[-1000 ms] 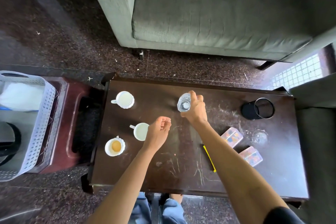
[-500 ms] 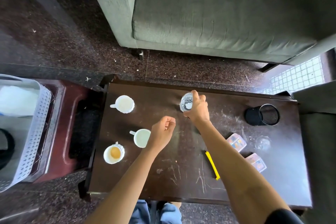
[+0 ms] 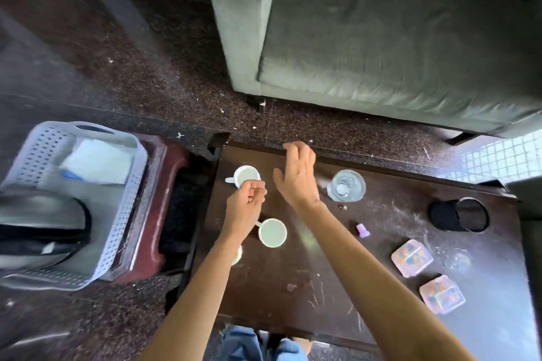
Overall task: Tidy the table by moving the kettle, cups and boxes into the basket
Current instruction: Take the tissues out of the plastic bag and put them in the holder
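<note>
Beside the glass (image 3: 346,185), the right hand (image 3: 296,176) has let go; fingers spread.

White on the back cup (image 3: 247,175), white on the near cup (image 3: 272,233), both pale inside. The table (image 3: 293,287) is dark brown, streaked with pale scratches. The far box (image 3: 412,258) and near box (image 3: 442,294) are see-through pink with blotches of blue, orange and yellow. There's a purple cap (image 3: 362,229), a black mesh holder (image 3: 459,215) and a clear glass (image 3: 346,186). The basket (image 3: 38,152) is pale grey, dotted with rows of holes, and the kettle (image 3: 38,228) in it is black and silver. Dark red stool (image 3: 173,173), grey-green sofa (image 3: 381,53), dark speckled floor (image 3: 146,73).
</note>
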`<action>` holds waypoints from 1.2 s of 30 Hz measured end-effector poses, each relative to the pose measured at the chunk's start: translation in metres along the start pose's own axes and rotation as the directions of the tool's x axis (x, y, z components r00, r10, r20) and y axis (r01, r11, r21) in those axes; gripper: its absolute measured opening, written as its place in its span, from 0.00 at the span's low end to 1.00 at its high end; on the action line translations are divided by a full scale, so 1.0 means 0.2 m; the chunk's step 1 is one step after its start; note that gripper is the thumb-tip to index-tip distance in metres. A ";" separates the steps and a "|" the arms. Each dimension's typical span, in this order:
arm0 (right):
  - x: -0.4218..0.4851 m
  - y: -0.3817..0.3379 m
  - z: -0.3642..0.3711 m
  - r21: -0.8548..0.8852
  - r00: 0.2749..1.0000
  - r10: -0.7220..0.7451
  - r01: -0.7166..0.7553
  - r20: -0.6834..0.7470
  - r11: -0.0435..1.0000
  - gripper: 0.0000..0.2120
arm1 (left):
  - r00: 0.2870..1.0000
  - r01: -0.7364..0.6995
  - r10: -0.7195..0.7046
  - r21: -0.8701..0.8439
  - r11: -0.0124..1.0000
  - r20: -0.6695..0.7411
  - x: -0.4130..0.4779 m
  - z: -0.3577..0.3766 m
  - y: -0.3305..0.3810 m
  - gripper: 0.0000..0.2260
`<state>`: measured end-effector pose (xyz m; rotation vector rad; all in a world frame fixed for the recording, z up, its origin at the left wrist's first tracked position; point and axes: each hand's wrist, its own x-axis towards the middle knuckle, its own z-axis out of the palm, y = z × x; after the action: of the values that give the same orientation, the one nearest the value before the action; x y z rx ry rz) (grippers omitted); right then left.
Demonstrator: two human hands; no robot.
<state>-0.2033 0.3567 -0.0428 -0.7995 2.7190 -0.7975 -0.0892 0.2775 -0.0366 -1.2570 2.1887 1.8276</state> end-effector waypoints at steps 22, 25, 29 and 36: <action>0.17 -1.43 0.90 -0.240 0.516 -0.279 0.726 0.810 0.644 0.21 | 0.712 -0.016 -0.429 -0.624 0.781 -0.556 -0.01 -1.19 -0.39 0.13; 0.14 -1.44 1.03 -0.332 0.518 -0.174 0.735 0.837 0.592 0.21 | 0.746 0.005 -0.416 -0.620 0.785 -0.520 0.00 -1.17 -0.42 0.10; 0.14 -1.39 1.08 -0.398 0.566 -0.148 0.719 0.811 0.570 0.25 | 0.762 0.021 -0.392 -0.585 0.811 -0.515 0.00 -1.14 -0.42 0.05; 0.20 -1.40 0.96 0.019 0.650 -0.353 0.461 0.673 0.887 0.22 | 0.763 0.037 -0.422 -0.618 0.785 -0.490 0.02 -1.13 -0.43 0.05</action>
<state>-0.0498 0.0524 -0.0510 -1.4475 1.9783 -0.2615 0.0617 0.0876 -0.0367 -2.4298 1.5168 2.2866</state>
